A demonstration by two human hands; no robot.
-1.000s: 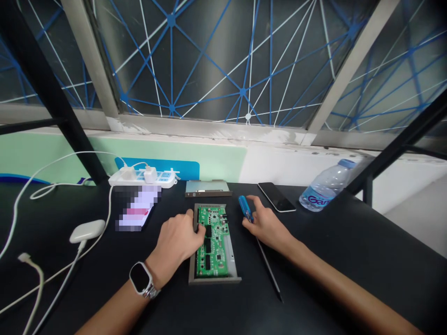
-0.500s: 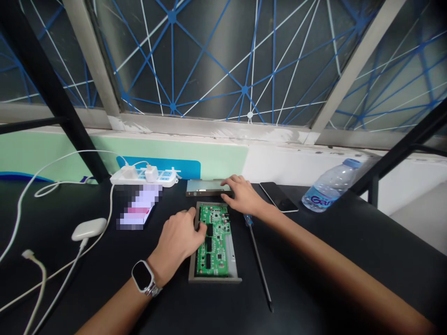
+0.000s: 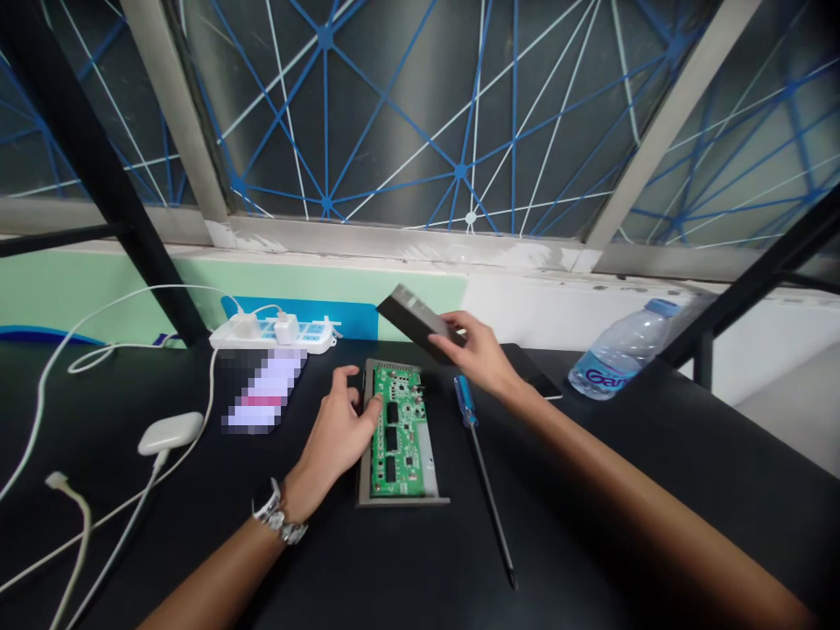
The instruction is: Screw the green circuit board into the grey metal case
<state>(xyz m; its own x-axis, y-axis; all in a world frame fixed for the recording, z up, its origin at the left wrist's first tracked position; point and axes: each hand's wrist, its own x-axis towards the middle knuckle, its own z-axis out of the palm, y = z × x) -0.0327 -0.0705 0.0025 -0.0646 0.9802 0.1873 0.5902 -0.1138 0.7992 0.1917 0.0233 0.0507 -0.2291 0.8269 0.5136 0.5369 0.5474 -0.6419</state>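
In the head view, a green circuit board (image 3: 408, 437) lies in a grey metal tray (image 3: 410, 502) on the black table. My left hand (image 3: 341, 429), with a metal-banded watch on its wrist, is at the tray's left edge. Its thumb rests over that edge by the board while the other fingers curl outside, partly hidden. My right hand (image 3: 482, 354) pinches one end of a grey metal cover (image 3: 416, 324), lifted and tilted above the table behind the board. Below that hand, a screwdriver with a blue handle (image 3: 465, 402) lies right of the board.
A power strip (image 3: 302, 331) with chargers stands at the back left. Near it are a phone with a blurred screen (image 3: 266, 394), a white case (image 3: 171, 433) and loose cables. A dark phone (image 3: 542, 381) and a water bottle (image 3: 620, 354) are at the right.
My right hand has picked the metal cover up off the table and tilted it. The tray with the board has shifted slightly away from me, and my left hand has turned at its edge.
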